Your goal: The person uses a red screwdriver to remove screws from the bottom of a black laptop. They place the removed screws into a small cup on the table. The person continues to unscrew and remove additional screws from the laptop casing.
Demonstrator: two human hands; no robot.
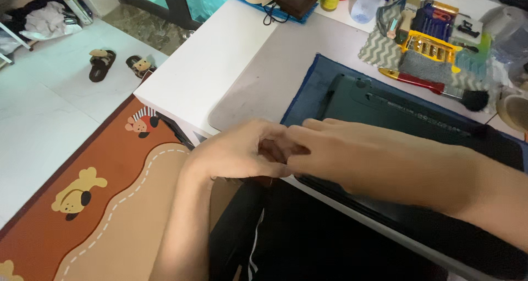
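Head view: my left hand and right hand meet at the near left corner of the dark laptop, which lies bottom-up on a blue mat on the white desk. Left fingers are curled, right fingertips tucked into them; can't tell if either grips anything, contact point is hidden. Red-handled brush and yellow bit case sit beyond the laptop, well apart from my hands. 2 sandals on the floor, left.
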